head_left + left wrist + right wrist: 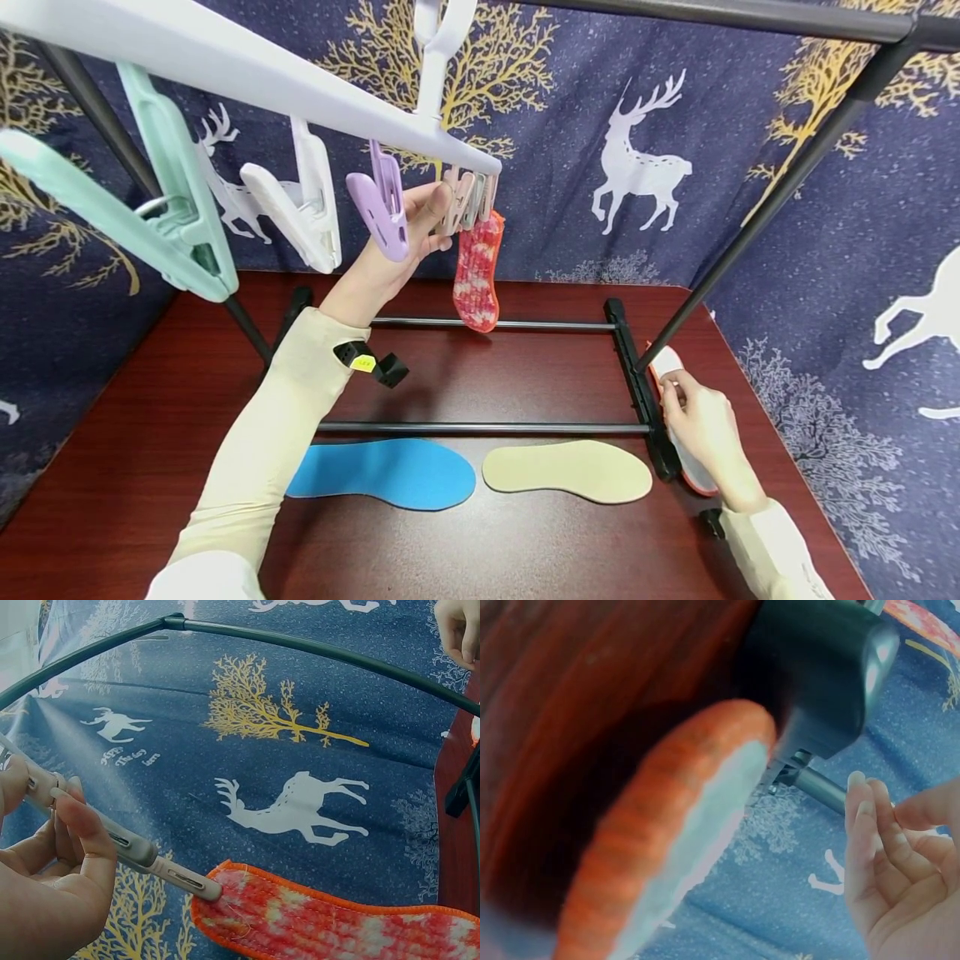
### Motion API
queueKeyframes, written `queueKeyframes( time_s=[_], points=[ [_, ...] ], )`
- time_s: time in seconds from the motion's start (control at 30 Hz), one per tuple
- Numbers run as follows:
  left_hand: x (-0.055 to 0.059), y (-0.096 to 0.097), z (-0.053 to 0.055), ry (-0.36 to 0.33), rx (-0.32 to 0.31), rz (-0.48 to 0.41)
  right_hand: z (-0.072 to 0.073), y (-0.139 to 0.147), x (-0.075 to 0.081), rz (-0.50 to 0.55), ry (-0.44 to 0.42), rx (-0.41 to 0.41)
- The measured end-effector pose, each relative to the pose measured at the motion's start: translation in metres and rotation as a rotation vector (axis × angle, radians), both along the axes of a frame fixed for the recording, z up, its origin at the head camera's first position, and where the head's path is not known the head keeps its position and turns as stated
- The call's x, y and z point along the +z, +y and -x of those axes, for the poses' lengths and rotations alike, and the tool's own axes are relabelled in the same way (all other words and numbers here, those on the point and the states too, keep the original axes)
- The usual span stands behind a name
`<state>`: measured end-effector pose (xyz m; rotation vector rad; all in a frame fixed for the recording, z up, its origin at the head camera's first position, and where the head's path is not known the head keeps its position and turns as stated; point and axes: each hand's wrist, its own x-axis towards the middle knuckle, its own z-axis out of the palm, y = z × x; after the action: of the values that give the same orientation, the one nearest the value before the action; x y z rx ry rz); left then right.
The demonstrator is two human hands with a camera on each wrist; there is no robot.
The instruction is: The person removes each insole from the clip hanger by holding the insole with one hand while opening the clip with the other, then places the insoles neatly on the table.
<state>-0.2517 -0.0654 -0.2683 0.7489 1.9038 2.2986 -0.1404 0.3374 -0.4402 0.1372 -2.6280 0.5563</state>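
My left hand (422, 212) is raised to the end of a white hanger bar (300, 87), pinching a pale pink clothes clip (454, 202) between thumb and fingers. Close beside it, a grey-green clip (474, 200) and another pinkish clip (187, 879) hang in a row. That last clip grips the end of a red-and-white patterned insole (477, 275) with orange edging, which dangles down. Over at the right, my right hand (701, 421) hovers over a white insole (666, 360) with an orange rim, fingers loosely bent with nothing between them in the right wrist view (907, 862).
Purple (382, 204), white (303, 200) and mint (176, 217) clips hang nearer along the bar. A black rack frame (637, 392) stands on the dark red table. In front lie a blue insole (390, 472) and a beige insole (567, 471). Patterned cloth (562, 208) hangs behind.
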Motion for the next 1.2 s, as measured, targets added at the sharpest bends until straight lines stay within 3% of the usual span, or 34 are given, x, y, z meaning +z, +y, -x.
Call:
queueKeyframes(
  time_s=[0.23,0.73,1.2],
  points=[
    [0.001,-0.001,-0.001,0.001,-0.015,0.009,0.001,-0.005,0.002,-0.001,-0.009,0.007],
    [0.002,0.0,-0.002,-0.016,-0.014,-0.007,0.005,-0.017,0.002,0.004,0.054,0.038],
    [0.001,0.0,-0.002,-0.001,-0.013,-0.014,0.009,-0.032,0.007,0.023,0.027,0.075]
  ],
)
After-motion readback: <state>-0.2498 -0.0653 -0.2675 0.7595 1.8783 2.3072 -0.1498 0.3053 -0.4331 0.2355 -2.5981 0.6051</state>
